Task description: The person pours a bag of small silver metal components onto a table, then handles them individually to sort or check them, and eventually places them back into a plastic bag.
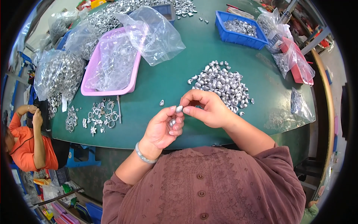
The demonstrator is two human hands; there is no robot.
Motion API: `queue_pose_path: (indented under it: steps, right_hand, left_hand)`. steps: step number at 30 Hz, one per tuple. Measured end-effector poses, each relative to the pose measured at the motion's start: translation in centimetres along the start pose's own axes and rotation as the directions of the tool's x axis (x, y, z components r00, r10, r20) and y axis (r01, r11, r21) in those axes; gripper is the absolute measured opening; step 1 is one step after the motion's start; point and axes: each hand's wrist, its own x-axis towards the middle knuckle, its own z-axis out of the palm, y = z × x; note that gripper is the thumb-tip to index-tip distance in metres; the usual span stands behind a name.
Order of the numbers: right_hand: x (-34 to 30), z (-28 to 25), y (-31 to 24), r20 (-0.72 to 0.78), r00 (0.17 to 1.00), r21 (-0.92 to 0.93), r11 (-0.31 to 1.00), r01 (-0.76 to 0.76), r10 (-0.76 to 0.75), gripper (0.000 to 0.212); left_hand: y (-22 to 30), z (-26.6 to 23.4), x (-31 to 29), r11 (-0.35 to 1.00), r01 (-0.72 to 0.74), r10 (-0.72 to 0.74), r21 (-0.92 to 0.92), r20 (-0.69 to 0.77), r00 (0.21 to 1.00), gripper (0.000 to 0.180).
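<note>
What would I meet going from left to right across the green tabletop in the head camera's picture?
Clear bag of silvery rings → pink basket → the person's left hand → heap of small silvery pieces → red tray.

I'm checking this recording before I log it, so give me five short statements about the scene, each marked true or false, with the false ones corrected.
1. The left hand and the right hand meet at a small silvery piece. True.
2. The bracelet is worn on the right hand's side. False: it circles the wrist of the left hand.
3. The blue tray holds small metallic parts. True.
4. The pink basket has nothing in it. False: clear plastic lies inside.
5. A pile of silvery pieces lies on the table beyond the right hand. True.
</note>
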Motion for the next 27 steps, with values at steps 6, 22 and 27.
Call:
queue_pose_path:
  steps: [6,22,27]
  right_hand:
    - [0.0,0.2,0.1,0.006,0.995,0.135,0.985,-0.104,0.104,0.007]
    - [-0.8,-0.4,0.0,0.051,0.916,-0.645,0.687,0.333,-0.397,0.01]
    - [-1.7,0.2,-0.2,0.074,0.915,-0.688,0.643,0.335,-0.397,0.012]
  left_hand:
    - [-0.4,0.3,0.0,0.995,-0.067,0.072,0.071,-0.071,0.995,0.02]
    - [-0.4,0.3,-1.2,0.942,-0.293,0.294,0.166,0.018,0.956,0.032]
    - [-1.1,0.3,-1.5,0.918,-0.276,0.305,0.285,-0.059,0.951,0.033]
